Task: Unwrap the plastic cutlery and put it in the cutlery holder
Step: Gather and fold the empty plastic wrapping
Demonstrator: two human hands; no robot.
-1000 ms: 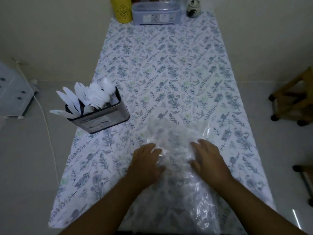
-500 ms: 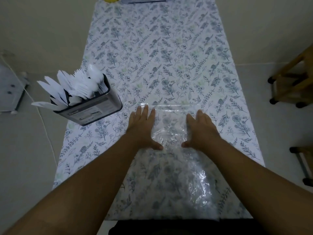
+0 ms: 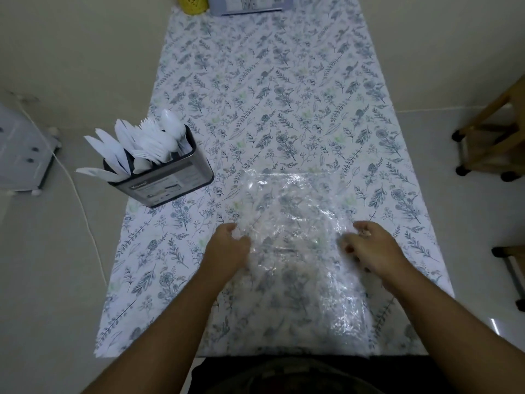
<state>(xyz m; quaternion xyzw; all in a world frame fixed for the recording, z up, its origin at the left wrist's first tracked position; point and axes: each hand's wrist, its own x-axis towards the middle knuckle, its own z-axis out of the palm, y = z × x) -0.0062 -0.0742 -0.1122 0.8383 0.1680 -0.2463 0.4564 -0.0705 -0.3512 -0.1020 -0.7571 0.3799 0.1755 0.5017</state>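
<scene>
Item: clear plastic wrap (image 3: 292, 223), one sheet, crumpled and glossy, lying flat on the floral tablecloth (image 3: 270, 95). It runs from the table's near edge, in front of the person, to a far edge about level with the base of the cutlery holder (image 3: 170, 183). No cutlery can be made out on or under the sheet.

Cutlery holder: one, dark metal, rectangular, with a printed label on its near face. It stands to the left of the wrap and apart from it, close to the table's left edge, tilted in the wide-angle view. It is packed with white plastic cutlery (image 3: 142, 146): knives fanned out leftward past the rim, forks in the middle, spoons toward the right. The pieces overlap too much to count.

Left hand (image 3: 227, 248): on the wrap's left margin, fingers curled in, gathering the film.

Right hand (image 3: 369, 248): on the wrap's right margin, fingers bent and pinching the film.

Open room: a broad bare stretch of tablecloth beyond the wrap, and a narrower strip to its right.

Beyond the wrap, at the table's far end: one yellow container (image 3: 191, 4) and one pale box (image 3: 247, 4), both cut off by the frame.
</scene>
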